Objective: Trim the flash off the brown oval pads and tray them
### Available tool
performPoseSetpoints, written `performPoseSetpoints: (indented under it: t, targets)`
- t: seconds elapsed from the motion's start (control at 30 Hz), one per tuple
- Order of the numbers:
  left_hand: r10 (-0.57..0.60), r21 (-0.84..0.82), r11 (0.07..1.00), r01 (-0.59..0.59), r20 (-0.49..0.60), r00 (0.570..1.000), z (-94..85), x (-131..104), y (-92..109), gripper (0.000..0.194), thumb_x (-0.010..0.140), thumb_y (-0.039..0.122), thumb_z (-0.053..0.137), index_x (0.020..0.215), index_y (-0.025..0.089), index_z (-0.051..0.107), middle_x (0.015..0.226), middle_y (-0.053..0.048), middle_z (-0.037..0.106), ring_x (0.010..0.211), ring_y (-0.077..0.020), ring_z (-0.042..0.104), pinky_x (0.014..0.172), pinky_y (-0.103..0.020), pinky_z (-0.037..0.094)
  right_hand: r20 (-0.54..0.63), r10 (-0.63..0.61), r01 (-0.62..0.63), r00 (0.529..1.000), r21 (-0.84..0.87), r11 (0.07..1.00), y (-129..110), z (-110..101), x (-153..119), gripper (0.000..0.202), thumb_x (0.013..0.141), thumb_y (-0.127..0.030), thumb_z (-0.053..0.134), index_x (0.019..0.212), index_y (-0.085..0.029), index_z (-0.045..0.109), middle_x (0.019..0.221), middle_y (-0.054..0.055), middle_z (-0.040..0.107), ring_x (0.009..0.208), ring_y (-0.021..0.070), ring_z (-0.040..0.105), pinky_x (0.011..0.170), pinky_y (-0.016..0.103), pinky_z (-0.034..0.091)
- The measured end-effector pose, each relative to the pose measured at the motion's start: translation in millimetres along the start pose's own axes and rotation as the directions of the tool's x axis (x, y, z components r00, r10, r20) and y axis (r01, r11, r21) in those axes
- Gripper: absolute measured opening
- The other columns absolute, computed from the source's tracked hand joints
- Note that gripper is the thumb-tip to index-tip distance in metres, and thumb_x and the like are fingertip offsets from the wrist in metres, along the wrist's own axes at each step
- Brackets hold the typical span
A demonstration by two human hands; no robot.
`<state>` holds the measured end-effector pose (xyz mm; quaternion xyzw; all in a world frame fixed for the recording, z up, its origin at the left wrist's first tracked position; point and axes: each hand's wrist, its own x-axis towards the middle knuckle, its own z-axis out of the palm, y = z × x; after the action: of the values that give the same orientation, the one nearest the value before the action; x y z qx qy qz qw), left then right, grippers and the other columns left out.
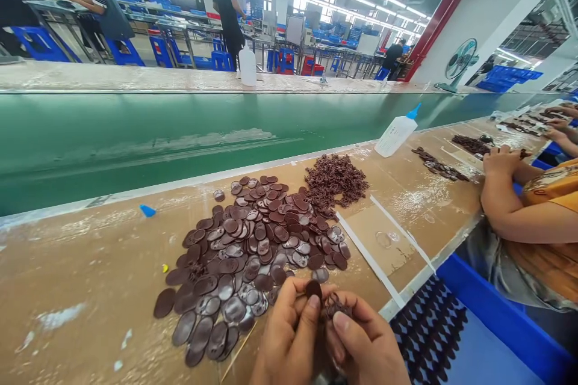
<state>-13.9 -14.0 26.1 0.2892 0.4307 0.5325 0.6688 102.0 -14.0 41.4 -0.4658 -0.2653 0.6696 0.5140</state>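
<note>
My left hand (286,328) pinches a dark brown oval disc (313,289) between thumb and forefinger. Close beside it, my right hand (368,337) is closed on a small brown openwork piece (335,305), partly hidden by the fingers. Both hands are over the near edge of the tan worktop. Just beyond them spreads a heap of glossy brown oval discs (257,234), some with small holes. Adjoining its far right side is a pile of small curly brown openwork pieces (336,180). A thin wooden stick (239,352) lies left of my left hand.
A white bottle with a blue nozzle (396,135) stands tilted in view by the green conveyor belt (135,138). White strips (370,258) cross the worktop. At lower right is a blue bin (506,331) with rows of brown pieces. A co-worker's arm (519,210) is at right.
</note>
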Motion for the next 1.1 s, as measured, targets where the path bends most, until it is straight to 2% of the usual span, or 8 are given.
performPoseSetpoints:
  t: [0.1,0.27,0.53,0.73,0.83,0.93,1.0,1.1]
  targets:
    - [0.050,0.139,0.989,-0.046,-0.021,0.999,-0.7,-3,-1,0.037,0.090,0.054,0.064,0.099,0.019,0.059,0.095,-0.010,0.077,0.075,-0.0177,0.071,0.072,-0.027,0.056,-0.018,-0.014,0.013,1.000,-0.064,0.998,4,6,-1,0.036,0.067,-0.047,0.088,0.081,-0.017,0.077,0.051,-0.004,0.051,0.046,0.0068,0.045,0.047,0.017,0.037]
    - [0.119,0.302,0.949,-0.096,-0.059,0.991,-1.6,-7,-1,0.040,0.092,0.058,0.057,0.103,0.019,0.060,0.092,-0.011,0.078,0.083,-0.0226,0.073,0.075,-0.031,0.058,-0.087,-0.085,0.074,0.993,-0.124,0.989,1,21,-5,0.031,0.063,-0.045,0.089,0.075,-0.020,0.078,0.077,0.005,0.073,0.070,0.0164,0.063,0.065,0.022,0.051]
    - [0.143,0.434,0.896,-0.096,-0.079,0.987,-2.4,-11,-5,0.039,0.094,0.056,0.050,0.109,0.021,0.060,0.110,-0.014,0.075,0.099,-0.0254,0.072,0.081,-0.034,0.059,-0.111,-0.116,0.093,0.987,-0.188,0.978,-3,28,-6,0.032,0.062,-0.049,0.088,0.074,-0.021,0.079,0.074,0.004,0.074,0.074,0.0194,0.067,0.073,0.024,0.054]
    - [0.230,0.512,0.846,-0.148,-0.100,0.968,-5.5,-11,-15,0.040,0.096,0.056,0.044,0.111,0.023,0.061,0.103,-0.011,0.077,0.086,-0.0225,0.073,0.086,-0.034,0.057,-0.134,-0.029,0.009,0.991,-0.141,0.990,3,21,-2,0.036,0.060,-0.049,0.089,0.078,-0.019,0.078,0.075,0.005,0.074,0.075,0.0206,0.067,0.074,0.026,0.054]
    - [0.265,0.542,0.813,-0.211,-0.023,0.964,-9.7,-10,-18,0.041,0.099,0.053,0.039,0.119,0.024,0.058,0.100,-0.009,0.077,0.082,-0.0202,0.073,0.086,-0.032,0.057,-0.131,0.007,-0.022,0.991,-0.110,0.994,7,17,-1,0.037,0.060,-0.048,0.091,0.077,-0.018,0.079,0.067,0.002,0.068,0.064,0.0154,0.062,0.065,0.022,0.052]
    - [0.312,0.583,0.762,-0.282,0.050,0.949,-12.3,-10,-18,0.037,0.102,0.044,0.037,0.127,0.024,0.055,0.104,-0.009,0.076,0.086,-0.0188,0.074,0.080,-0.029,0.057,-0.116,0.048,-0.056,0.992,-0.072,0.996,9,13,1,0.037,0.060,-0.047,0.091,0.075,-0.016,0.077,0.056,-0.002,0.059,0.050,0.0080,0.049,0.049,0.016,0.042]
    - [0.372,0.595,0.724,-0.350,0.091,0.924,-13.3,-9,-16,0.034,0.103,0.037,0.037,0.130,0.023,0.052,0.109,-0.010,0.075,0.090,-0.0188,0.074,0.078,-0.028,0.057,-0.089,0.098,-0.102,0.991,-0.040,0.994,8,11,2,0.040,0.060,-0.048,0.091,0.075,-0.014,0.075,0.049,-0.004,0.053,0.044,0.0059,0.042,0.044,0.015,0.034]
    - [0.472,0.628,0.630,-0.457,0.158,0.868,-16.2,-8,-13,0.035,0.102,0.027,0.039,0.136,0.025,0.047,0.104,-0.008,0.076,0.089,-0.0182,0.074,0.079,-0.028,0.058,-0.005,0.194,-0.194,0.981,-0.002,0.981,1,12,4,0.041,0.064,-0.049,0.089,0.075,-0.014,0.073,0.043,-0.007,0.046,0.039,0.0050,0.037,0.040,0.015,0.030]
